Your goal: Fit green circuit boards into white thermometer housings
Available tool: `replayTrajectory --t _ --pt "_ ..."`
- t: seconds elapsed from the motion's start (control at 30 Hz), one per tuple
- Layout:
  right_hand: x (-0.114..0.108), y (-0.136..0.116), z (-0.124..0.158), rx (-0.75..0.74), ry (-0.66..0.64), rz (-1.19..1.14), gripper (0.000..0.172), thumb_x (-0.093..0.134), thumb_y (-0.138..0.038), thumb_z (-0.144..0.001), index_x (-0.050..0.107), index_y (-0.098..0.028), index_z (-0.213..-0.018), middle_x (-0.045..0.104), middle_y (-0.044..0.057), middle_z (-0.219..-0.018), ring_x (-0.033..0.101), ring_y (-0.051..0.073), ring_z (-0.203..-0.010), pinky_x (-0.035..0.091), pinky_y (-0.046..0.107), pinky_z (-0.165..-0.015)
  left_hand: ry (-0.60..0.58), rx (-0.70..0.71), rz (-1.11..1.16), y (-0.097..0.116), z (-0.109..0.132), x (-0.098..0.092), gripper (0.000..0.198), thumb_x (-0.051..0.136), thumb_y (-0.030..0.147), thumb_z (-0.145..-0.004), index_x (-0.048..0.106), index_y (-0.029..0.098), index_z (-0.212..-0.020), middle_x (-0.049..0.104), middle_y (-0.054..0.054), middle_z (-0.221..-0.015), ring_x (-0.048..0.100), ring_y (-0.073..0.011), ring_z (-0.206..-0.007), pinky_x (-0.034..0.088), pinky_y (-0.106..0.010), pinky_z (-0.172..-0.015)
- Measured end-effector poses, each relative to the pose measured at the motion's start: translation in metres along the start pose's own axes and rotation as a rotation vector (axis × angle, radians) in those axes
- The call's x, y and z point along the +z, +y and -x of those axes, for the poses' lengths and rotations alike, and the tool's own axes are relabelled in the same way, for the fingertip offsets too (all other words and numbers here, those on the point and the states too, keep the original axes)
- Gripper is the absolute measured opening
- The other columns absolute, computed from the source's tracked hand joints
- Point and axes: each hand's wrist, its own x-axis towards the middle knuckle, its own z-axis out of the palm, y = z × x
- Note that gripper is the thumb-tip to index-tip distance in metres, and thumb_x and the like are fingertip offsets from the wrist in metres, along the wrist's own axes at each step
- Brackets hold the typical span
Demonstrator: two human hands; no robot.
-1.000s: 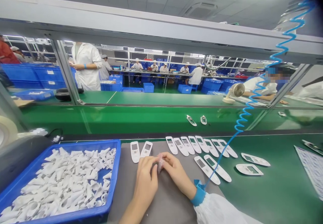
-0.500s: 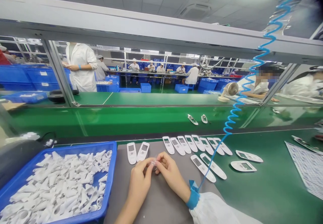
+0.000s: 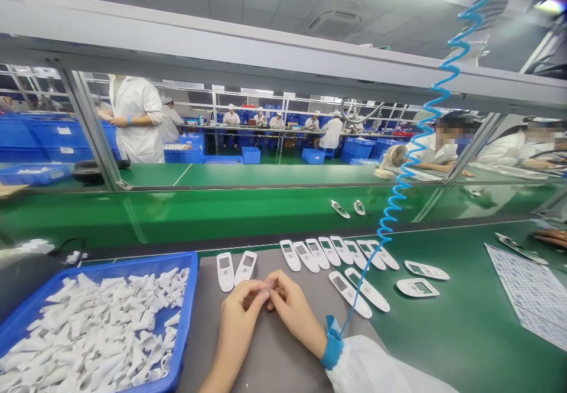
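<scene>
Head view: the bare left hand point(image 3: 238, 315) and right hand point(image 3: 294, 309) pinch a small, translucent, plastic-looking piece point(image 3: 267, 285), more covered than a second ago. Its handling looks unfinished.

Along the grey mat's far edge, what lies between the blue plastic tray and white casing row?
Two white, elongated casings with rectangular windows; the head view shows this.

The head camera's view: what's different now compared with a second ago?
The scene has slid left in the picture, so the camera seems to have turned right. Between the left hand and right hand, less of the small clear piece shows than before; nothing was visibly taken or let go. The white handset casings and the blue tray of white plastic parts stayed where they were.
</scene>
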Motion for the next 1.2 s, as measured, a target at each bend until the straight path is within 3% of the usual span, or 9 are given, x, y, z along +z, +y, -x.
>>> replayTrajectory --t 0.27,0.47,0.57,0.67,0.83,1.0,1.2 --pt "0.002 0.006 -0.001 0.018 0.063 -0.016 0.009 0.045 -0.025 -0.077 0.041 -0.021 -0.084 0.05 -0.005 -0.062 0.051 0.009 -0.047 0.041 0.022 -0.049 -0.002 -0.098 0.1 -0.007 -0.003 0.0 0.026 0.055 0.037 -0.068 0.058 0.015 -0.082 0.064 -0.005 -0.078 0.059 -0.0187 -0.072 0.047 -0.027 -0.065" --pt "0.004 -0.004 0.004 -0.125 -0.113 0.163 0.021 0.042 -0.024 -0.081 0.046 -0.021 -0.101 0.06 0.001 -0.077 0.056 0.012 -0.056 0.045 0.023 -0.055 0.002 -0.123 0.14 -0.011 -0.006 -0.003 0.037 0.057 0.042 -0.065 0.057 0.015 -0.089 0.066 -0.004 -0.073 0.06 -0.0194 -0.071 0.047 -0.025 -0.061" --pt "0.003 -0.003 0.004 -0.09 -0.105 0.131 0.014 0.043 -0.026 -0.08 0.05 -0.019 -0.091 0.061 0.001 -0.072 0.055 0.01 -0.05 0.044 0.022 -0.051 0.02 -0.121 0.026 -0.008 -0.004 -0.003 0.034 0.055 0.045 -0.066 0.059 0.015 -0.082 0.066 -0.004 -0.071 0.059 -0.0193 -0.068 0.046 -0.027 -0.064" --pt "0.004 0.001 0.002 -0.064 -0.098 0.079 0.014 0.043 -0.029 -0.081 0.052 -0.017 -0.081 0.059 0.0 -0.065 0.053 0.01 -0.049 0.043 0.021 -0.05 0.061 -0.079 -0.151 -0.003 0.003 0.0 0.034 0.05 0.044 -0.07 0.059 0.017 -0.088 0.064 -0.005 -0.072 0.058 -0.0206 -0.07 0.045 -0.033 -0.069" --pt "0.006 0.004 -0.001 0.034 -0.057 -0.101 0.021 0.044 -0.037 -0.079 0.046 -0.018 -0.071 0.049 -0.005 -0.05 0.051 0.01 -0.042 0.04 0.02 -0.042 0.119 0.134 -0.456 0.002 0.012 0.006 0.03 0.042 0.038 -0.077 0.059 0.025 -0.098 0.055 -0.008 -0.097 0.051 -0.0227 -0.09 0.043 -0.036 -0.075" --pt "0.006 0.008 -0.002 0.049 -0.078 -0.128 0.031 0.037 -0.044 -0.081 0.044 -0.018 -0.065 0.047 -0.005 -0.04 0.047 0.01 -0.036 0.038 0.02 -0.04 -0.011 0.23 -0.417 0.004 0.008 0.003 0.03 0.037 0.032 -0.081 0.057 0.025 -0.103 0.055 -0.007 -0.093 0.05 -0.0195 -0.089 0.042 -0.032 -0.077" --pt "0.002 0.014 -0.005 0.082 -0.095 -0.14 0.043 0.03 -0.05 -0.082 0.045 -0.017 -0.058 0.045 -0.005 -0.033 0.042 0.009 -0.03 0.034 0.02 -0.038 -0.085 0.22 -0.314 0.003 0.007 0.005 0.03 0.034 0.028 -0.083 0.061 0.023 -0.095 0.058 -0.005 -0.083 0.052 -0.0181 -0.081 0.04 -0.031 -0.074"
